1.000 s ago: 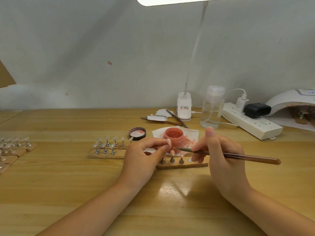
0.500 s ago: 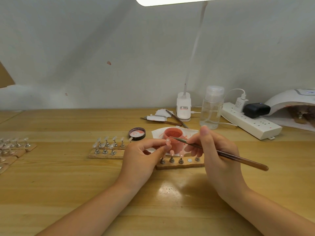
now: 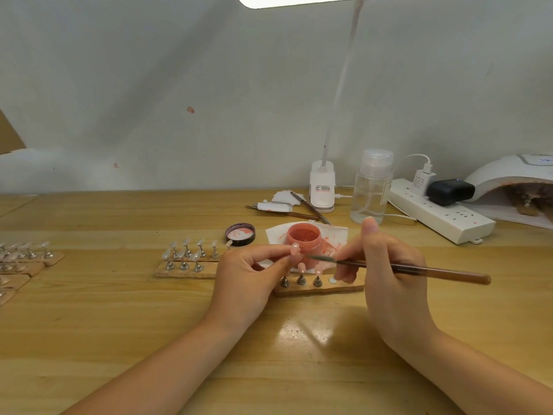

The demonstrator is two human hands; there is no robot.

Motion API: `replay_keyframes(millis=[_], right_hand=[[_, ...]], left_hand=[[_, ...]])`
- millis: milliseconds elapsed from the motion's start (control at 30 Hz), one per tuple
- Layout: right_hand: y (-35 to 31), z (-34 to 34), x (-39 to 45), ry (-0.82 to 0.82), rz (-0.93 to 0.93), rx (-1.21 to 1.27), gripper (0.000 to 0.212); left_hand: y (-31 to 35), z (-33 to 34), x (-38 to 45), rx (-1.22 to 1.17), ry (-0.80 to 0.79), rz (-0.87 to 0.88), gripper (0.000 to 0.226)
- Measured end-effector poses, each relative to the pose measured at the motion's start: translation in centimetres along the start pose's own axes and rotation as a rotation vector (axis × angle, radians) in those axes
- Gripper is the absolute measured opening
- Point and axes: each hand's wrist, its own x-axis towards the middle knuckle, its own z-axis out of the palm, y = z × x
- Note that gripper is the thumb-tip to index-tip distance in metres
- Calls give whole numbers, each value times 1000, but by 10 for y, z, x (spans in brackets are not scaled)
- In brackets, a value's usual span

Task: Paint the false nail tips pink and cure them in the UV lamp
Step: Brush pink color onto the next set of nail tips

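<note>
Your left hand (image 3: 254, 277) pinches one nail tip (image 3: 295, 249) just in front of the pink jar (image 3: 303, 237); your right hand (image 3: 386, 265) grips the brush (image 3: 398, 268), bristles almost touching it. Painting looks early: clear tips (image 3: 187, 254) wait left of the jar, and curing in the UV lamp (image 3: 514, 184), far right, remains.
</note>
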Motion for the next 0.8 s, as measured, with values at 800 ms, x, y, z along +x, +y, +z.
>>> replay_keyframes(millis=[800], right_hand=[[-2,3,1,-77,-1,-39,37]], left_hand=[[-1,0,1,20,23,-40,12]])
